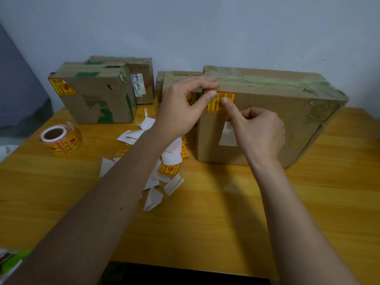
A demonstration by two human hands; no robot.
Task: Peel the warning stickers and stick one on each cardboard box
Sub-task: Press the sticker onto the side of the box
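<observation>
A large cardboard box (267,124) stands on the right of the wooden table. A yellow and red warning sticker (229,97) lies on its front face at the upper left corner. My left hand (185,108) pinches that corner of the box, thumb on the sticker's left edge. My right hand (259,130) presses its index fingertip onto the sticker, the other fingers curled. A smaller box (98,99) at the left carries a sticker (62,87). A roll of warning stickers (61,140) lies at the left of the table.
Two more boxes (144,79) (178,79) stand at the back against the wall. Several white backing scraps and loose stickers (168,167) litter the table's middle (226,212). The table's front edge is near me, with coloured packaging (12,262) at the lower left.
</observation>
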